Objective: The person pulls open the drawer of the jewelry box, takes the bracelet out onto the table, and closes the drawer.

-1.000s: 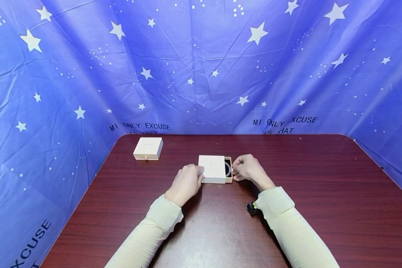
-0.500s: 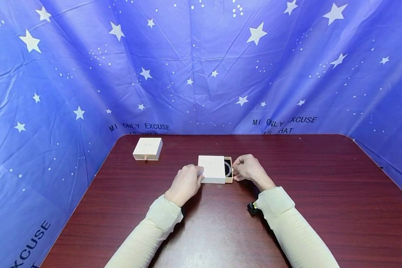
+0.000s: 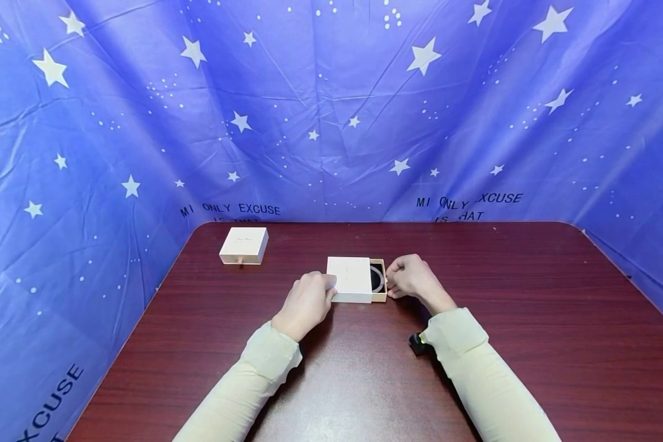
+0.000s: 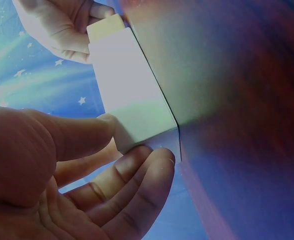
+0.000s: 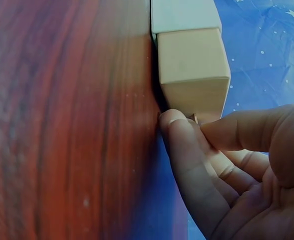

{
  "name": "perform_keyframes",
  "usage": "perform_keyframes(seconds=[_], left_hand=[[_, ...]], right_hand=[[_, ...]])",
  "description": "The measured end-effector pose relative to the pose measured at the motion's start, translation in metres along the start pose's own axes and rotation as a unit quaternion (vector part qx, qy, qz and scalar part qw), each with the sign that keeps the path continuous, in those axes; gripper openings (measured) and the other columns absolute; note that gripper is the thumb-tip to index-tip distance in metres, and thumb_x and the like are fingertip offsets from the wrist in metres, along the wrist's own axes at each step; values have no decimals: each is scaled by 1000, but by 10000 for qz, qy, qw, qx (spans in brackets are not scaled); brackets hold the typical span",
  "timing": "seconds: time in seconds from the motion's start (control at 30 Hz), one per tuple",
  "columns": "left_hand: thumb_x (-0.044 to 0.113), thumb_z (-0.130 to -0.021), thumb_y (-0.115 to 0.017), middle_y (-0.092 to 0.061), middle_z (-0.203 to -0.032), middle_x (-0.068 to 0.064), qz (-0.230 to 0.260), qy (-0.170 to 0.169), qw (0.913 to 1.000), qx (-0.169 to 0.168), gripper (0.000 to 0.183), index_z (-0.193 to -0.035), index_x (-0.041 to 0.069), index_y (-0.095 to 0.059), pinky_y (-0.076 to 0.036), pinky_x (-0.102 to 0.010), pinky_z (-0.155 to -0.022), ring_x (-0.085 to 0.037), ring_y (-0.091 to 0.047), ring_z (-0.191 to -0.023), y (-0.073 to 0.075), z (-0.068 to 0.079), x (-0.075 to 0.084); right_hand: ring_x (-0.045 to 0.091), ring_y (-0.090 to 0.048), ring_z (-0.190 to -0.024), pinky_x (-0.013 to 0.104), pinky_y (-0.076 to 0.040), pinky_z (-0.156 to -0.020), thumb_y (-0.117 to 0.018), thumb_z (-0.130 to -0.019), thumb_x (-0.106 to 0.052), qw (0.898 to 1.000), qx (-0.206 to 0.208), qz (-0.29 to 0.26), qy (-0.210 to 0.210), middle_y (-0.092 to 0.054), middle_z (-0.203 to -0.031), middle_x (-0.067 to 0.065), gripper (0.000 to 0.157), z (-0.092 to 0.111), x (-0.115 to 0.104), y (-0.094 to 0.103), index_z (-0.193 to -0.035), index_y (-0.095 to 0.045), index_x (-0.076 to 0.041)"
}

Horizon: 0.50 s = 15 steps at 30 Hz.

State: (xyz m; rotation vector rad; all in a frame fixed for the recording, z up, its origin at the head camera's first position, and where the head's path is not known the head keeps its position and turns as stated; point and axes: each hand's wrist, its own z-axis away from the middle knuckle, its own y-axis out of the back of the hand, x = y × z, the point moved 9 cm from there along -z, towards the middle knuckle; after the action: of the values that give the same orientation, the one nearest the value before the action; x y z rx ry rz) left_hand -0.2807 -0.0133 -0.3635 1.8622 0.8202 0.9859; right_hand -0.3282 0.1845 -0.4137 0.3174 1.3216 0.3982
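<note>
A white drawer-style gift box (image 3: 349,277) lies on the table, its beige inner drawer (image 3: 379,298) pulled partly out to the right. Inside the drawer, a pale ring-shaped piece like a bangle (image 3: 382,279) rests on black lining, partly hidden under the sleeve. My left hand (image 3: 306,302) grips the sleeve's left end, thumb on one side and fingers curled at the end face in the left wrist view. At the drawer's front, my right hand (image 3: 414,277) pinches the small pull tab (image 5: 195,118) between thumb and fingers, mostly covering it.
A second white box (image 3: 244,242), closed, with a small ribbon tab at its front, sits at the back left of the dark red wooden table (image 3: 503,288). Behind the table hangs a blue curtain (image 3: 331,110) with white stars.
The drawer has slid slightly farther out to the right, together with my right hand. My left hand and the sleeve have stayed in place.
</note>
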Motion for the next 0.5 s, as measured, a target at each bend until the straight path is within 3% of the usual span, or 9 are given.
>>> perform_keyframes(seconds=[0.5], left_hand=[[11,-86,-69,-46,-64,-1,-1,-81,10000,48,34,-63,16,-44,-46,-37,-53,-25,-58,-60,1,1,2]], right_hand=[[19,-65,-54,34,-56,-56,-48,-82,13,10000,25,85,-7,-61,-69,14,14,0,0,4,-86,-61,9]])
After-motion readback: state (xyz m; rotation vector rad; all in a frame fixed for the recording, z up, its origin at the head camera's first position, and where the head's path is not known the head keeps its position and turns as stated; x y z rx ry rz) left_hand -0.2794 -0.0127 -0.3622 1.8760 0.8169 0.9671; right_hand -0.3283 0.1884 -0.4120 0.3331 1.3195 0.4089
